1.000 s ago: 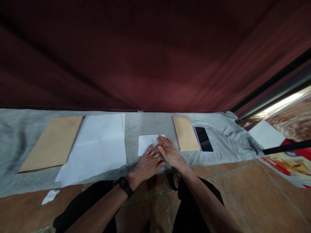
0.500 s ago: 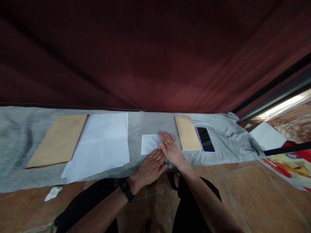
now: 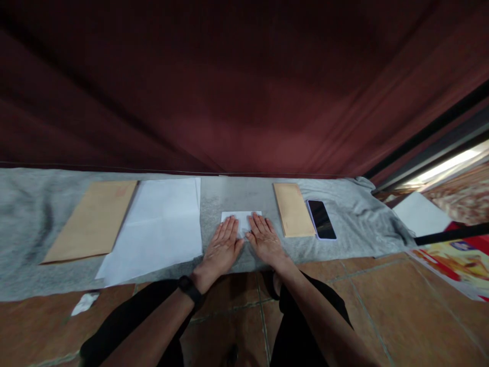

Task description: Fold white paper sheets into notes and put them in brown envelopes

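Observation:
A small white folded paper (image 3: pixel 241 219) lies on the grey cloth in front of me. My left hand (image 3: pixel 224 242) rests flat over its left part, fingers stretched out. Over its right part lies my right hand (image 3: pixel 266 239), also flat with the fingers extended. The two hands are apart, and a strip of the paper shows between them. Their palms hide the paper's lower corners. Neither hand grips anything.
Left of my hands lie white paper sheets (image 3: pixel 160 224) and a large brown envelope (image 3: pixel 91 219). To the right are smaller brown envelopes (image 3: pixel 294 209) and a phone (image 3: pixel 321 219). A dark red drape (image 3: pixel 244 102) rises behind the grey cloth (image 3: pixel 225 191). Crumpled tissue (image 3: pixel 84 303) lies on the floor.
My left hand has moved up and left, from the paper's lower edge onto its left part. The hands have separated. My right hand has shifted slightly and stays on the right part.

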Tool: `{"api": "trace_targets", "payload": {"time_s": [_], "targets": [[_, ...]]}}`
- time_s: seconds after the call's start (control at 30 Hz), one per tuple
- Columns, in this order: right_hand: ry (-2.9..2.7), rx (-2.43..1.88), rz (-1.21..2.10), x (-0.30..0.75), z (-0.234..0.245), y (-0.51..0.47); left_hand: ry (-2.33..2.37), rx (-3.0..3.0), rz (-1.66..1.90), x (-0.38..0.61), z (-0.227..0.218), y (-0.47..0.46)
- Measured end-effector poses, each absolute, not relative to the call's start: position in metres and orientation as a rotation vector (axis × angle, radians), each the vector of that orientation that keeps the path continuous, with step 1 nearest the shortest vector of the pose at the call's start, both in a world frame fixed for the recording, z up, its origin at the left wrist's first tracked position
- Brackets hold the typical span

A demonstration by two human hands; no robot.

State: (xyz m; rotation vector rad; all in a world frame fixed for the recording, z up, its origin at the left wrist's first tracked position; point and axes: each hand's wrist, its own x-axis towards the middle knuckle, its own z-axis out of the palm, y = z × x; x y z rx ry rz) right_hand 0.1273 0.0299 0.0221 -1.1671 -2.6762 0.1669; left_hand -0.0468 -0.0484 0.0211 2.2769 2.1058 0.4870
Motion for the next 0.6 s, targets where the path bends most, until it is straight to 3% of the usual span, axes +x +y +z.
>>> {"api": "trace_targets", "payload": {"time_s": [0.6], "targets": [[-2.569,-1.322,0.152,0.135,0.020,0.036,2.431,2.018,0.507,-0.056,0.021,-0.029]]}}
